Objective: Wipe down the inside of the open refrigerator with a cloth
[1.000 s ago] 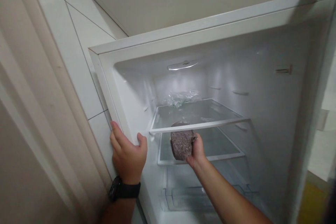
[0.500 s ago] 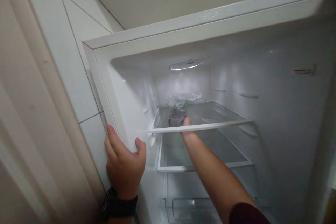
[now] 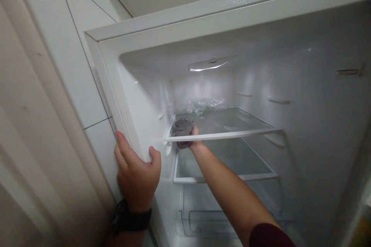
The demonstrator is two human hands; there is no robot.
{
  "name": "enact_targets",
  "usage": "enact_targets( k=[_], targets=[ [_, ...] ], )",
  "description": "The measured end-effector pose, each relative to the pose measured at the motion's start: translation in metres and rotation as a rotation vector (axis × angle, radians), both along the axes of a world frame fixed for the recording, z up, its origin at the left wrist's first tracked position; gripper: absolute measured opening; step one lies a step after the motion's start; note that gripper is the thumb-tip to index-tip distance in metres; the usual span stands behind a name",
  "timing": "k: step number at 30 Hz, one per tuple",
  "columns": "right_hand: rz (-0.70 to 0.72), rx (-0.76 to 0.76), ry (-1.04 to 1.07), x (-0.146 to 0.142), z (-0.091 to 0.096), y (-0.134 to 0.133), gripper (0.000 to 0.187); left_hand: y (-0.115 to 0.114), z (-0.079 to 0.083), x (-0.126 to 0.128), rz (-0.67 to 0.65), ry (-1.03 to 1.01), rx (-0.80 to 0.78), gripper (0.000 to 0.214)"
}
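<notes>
Over the last second, the right hand [image 3: 194, 141] has raised the grey-purple lump [image 3: 183, 128] from in front of the lower shelf [image 3: 226, 178] to the front rim of the upper glass shelf [image 3: 232, 135], then shifted it leftward, with the lump lying left of the fingers [image 3: 197, 129].

Room above upper shelf [image 3: 232, 135]; crumpled plastic [image 3: 204, 104] behind

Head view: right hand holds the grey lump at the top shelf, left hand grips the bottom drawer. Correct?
No. In the head view the left hand grips the fridge's left front edge instead; the right hand does hold the grey lump at the top shelf.
</notes>
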State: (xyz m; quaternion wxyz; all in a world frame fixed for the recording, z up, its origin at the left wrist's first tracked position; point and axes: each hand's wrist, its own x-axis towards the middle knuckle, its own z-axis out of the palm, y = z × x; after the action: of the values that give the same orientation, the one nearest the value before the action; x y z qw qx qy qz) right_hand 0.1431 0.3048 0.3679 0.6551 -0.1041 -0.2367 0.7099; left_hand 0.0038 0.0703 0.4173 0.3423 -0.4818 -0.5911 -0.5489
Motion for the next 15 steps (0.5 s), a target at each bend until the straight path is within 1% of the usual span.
enact_targets(
  k=[4,7,10,15],
  targets=[
    [0.006,-0.106,-0.009,-0.033,-0.004,-0.028,0.036,0.000,0.000,0.000,-0.012,-0.010,-0.005,0.097],
    [0.005,-0.145,-0.012,-0.040,-0.008,-0.049,0.040,0.000,0.001,0.000,-0.013,-0.016,-0.014,0.097],
    [0.047,-0.129,-0.034,-0.030,-0.011,-0.071,0.036,0.000,0.000,0.000,-0.015,-0.016,-0.016,0.097],
    [0.094,-0.082,-0.071,0.002,-0.017,-0.101,0.027,-0.001,0.000,-0.001,-0.020,-0.019,-0.016,0.099]
  ],
)
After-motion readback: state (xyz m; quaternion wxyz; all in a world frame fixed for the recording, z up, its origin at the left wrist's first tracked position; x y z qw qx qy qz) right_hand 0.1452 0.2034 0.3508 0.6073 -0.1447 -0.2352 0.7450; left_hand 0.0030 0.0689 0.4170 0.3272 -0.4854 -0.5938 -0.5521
